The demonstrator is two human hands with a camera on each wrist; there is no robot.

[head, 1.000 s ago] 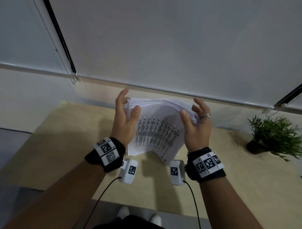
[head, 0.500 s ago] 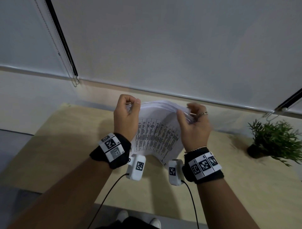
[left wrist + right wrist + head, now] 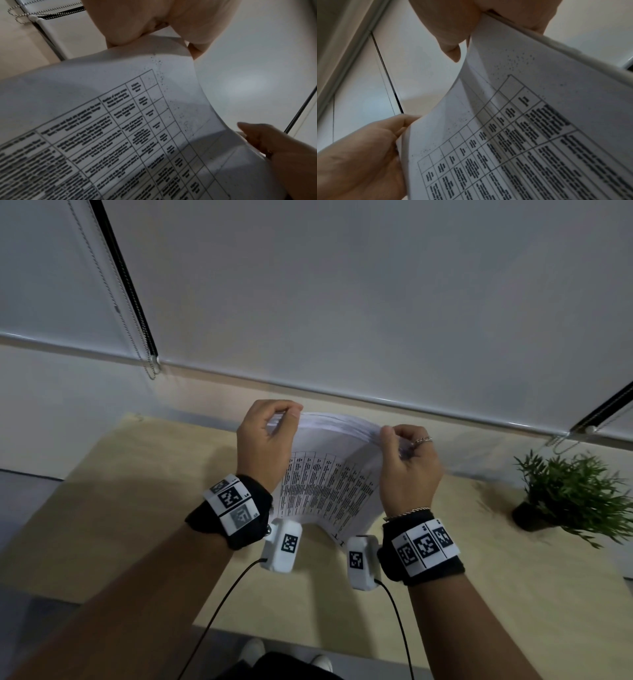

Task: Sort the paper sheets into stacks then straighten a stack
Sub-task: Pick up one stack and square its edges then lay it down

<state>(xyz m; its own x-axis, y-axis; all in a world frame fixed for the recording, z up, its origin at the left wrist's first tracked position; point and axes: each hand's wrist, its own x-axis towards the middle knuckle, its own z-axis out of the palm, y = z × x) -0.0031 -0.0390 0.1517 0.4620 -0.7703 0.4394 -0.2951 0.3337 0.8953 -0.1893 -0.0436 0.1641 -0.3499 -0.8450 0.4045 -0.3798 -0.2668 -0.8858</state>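
A stack of white paper sheets (image 3: 329, 474) printed with tables stands on edge above the wooden table (image 3: 120, 508), its top bowed toward me. My left hand (image 3: 270, 436) grips the stack's upper left corner, thumb in front and fingers curled behind. At the upper right corner my right hand (image 3: 404, 453) pinches the sheets the same way. The left wrist view shows the printed sheet (image 3: 120, 121) with my left thumb (image 3: 123, 27) on its top edge. The right wrist view shows the sheets (image 3: 522, 135) with my right thumb (image 3: 450, 33) pressed on them.
A small potted green plant (image 3: 575, 494) stands on the table at the right. A white roller blind (image 3: 342, 296) with bead chains (image 3: 150, 368) hangs behind the table. The table's near edge (image 3: 308, 642) lies just above my shoes.
Both hands have gone from open palms on the stack's sides to curled grips on its top corners. The stack's top has bent forward.
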